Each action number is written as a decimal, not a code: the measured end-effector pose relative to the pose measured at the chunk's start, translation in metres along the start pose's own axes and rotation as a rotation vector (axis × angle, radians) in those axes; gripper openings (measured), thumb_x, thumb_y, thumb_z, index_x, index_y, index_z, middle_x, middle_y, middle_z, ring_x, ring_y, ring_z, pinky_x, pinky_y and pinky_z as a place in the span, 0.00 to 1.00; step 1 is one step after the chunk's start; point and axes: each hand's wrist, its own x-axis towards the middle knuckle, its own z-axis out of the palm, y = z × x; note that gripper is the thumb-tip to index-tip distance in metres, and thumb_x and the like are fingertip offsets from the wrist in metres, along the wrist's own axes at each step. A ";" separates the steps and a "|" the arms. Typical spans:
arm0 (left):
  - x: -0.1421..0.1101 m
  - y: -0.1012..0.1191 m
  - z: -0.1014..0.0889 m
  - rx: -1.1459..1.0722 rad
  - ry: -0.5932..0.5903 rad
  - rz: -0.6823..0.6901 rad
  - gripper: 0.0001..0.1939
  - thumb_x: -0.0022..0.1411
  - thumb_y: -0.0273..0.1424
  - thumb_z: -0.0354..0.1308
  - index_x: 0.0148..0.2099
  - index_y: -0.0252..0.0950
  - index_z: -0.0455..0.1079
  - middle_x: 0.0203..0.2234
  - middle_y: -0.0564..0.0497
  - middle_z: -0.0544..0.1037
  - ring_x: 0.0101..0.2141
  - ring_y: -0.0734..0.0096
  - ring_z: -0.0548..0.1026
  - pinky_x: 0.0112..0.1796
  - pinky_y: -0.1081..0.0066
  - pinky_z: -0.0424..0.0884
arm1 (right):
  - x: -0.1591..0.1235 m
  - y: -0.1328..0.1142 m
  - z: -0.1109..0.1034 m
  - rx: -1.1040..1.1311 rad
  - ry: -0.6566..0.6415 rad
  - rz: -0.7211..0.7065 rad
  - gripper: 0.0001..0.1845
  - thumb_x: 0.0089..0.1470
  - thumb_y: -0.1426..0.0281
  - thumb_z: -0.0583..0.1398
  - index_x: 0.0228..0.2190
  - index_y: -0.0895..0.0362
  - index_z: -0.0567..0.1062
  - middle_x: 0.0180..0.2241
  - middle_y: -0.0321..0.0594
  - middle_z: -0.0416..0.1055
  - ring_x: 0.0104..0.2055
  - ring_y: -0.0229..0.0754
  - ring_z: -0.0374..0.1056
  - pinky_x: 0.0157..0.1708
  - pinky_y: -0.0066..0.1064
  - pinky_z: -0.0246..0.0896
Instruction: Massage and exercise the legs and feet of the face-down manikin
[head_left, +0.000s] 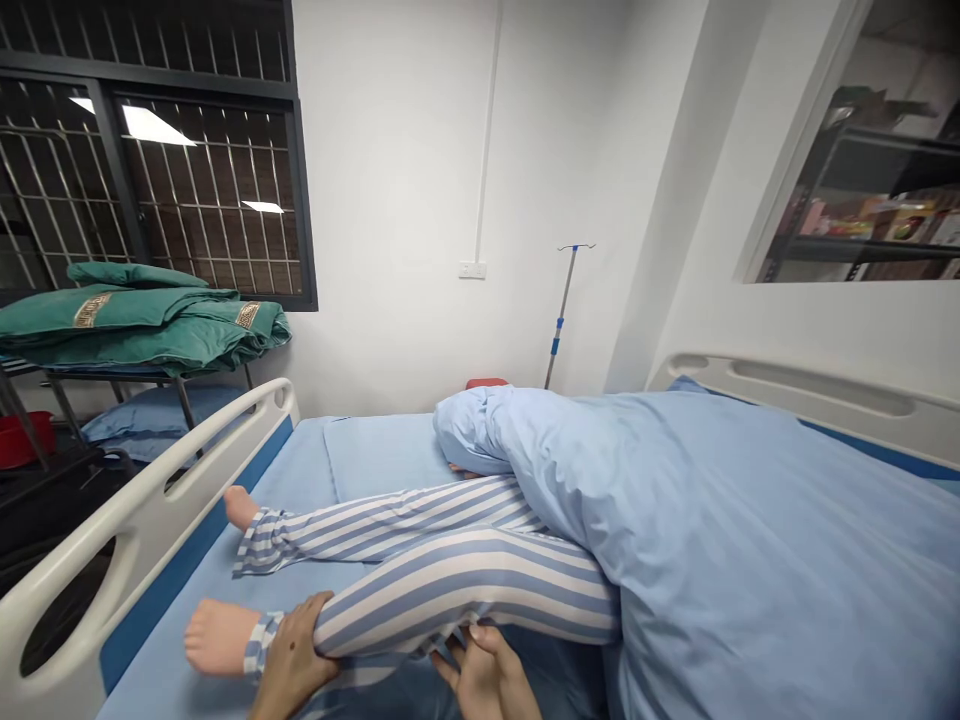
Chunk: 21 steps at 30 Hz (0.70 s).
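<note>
A figure in blue-and-white striped trousers lies on the bed, its upper body hidden. My left hand (pixel 296 650) is wrapped round the near lower leg, just above the bare near foot (pixel 221 637). The near leg (pixel 480 575) is slightly bent at the knee. Below that knee is my right hand (pixel 484 675), palm partly showing, fingers apart, its tips touching the bunched trouser cloth. Farther back, the other leg (pixel 390 525) lies stretched out on the sheet, ending in a bare far foot (pixel 241 508). A light blue quilt (pixel 697 500) covers the thighs and everything to the right.
The pale footboard (pixel 169 500) rises at the left, the headboard (pixel 810 385) at the right. Behind the bed stands a drip pole (pixel 568 295). Folded green bedding (pixel 150 320) is stacked under the barred window. A red basin (pixel 26 440) sits lower left.
</note>
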 end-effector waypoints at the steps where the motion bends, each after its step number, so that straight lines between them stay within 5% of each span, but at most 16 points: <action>1: -0.001 0.000 0.010 -0.019 -0.001 -0.009 0.31 0.38 0.27 0.50 0.50 0.37 0.63 0.47 0.47 0.72 0.48 0.59 0.68 0.48 0.63 0.61 | 0.001 0.001 -0.001 -0.015 0.017 -0.009 0.11 0.32 0.69 0.67 0.24 0.55 0.73 0.34 0.38 0.73 0.44 0.47 0.64 0.47 0.41 0.57; 4: -0.001 0.002 0.022 -0.029 0.005 -0.011 0.29 0.40 0.28 0.49 0.50 0.36 0.63 0.45 0.47 0.73 0.47 0.60 0.69 0.48 0.63 0.62 | 0.004 0.002 -0.003 -0.057 0.057 -0.032 0.12 0.31 0.69 0.67 0.23 0.55 0.72 0.35 0.38 0.73 0.42 0.45 0.65 0.46 0.41 0.57; 7: 0.002 0.004 0.013 0.014 -0.017 0.005 0.30 0.39 0.27 0.50 0.50 0.36 0.62 0.47 0.46 0.72 0.48 0.59 0.69 0.48 0.63 0.61 | 0.006 0.002 -0.006 -0.089 0.050 -0.028 0.12 0.30 0.69 0.68 0.22 0.55 0.72 0.34 0.37 0.72 0.44 0.46 0.64 0.47 0.42 0.56; 15: 0.013 0.005 -0.053 0.148 -0.040 0.154 0.29 0.39 0.25 0.49 0.48 0.38 0.65 0.44 0.46 0.74 0.46 0.58 0.69 0.47 0.61 0.61 | 0.006 0.007 -0.016 -0.053 0.081 -0.015 0.14 0.29 0.69 0.69 0.23 0.55 0.73 0.35 0.37 0.73 0.43 0.49 0.65 0.47 0.45 0.56; 21: 0.009 -0.010 -0.112 0.315 0.023 0.220 0.32 0.40 0.24 0.49 0.51 0.39 0.64 0.46 0.46 0.72 0.46 0.56 0.67 0.47 0.60 0.58 | 0.021 0.028 -0.028 0.072 0.235 0.154 0.15 0.24 0.70 0.69 0.20 0.53 0.72 0.28 0.37 0.74 0.42 0.52 0.67 0.48 0.49 0.57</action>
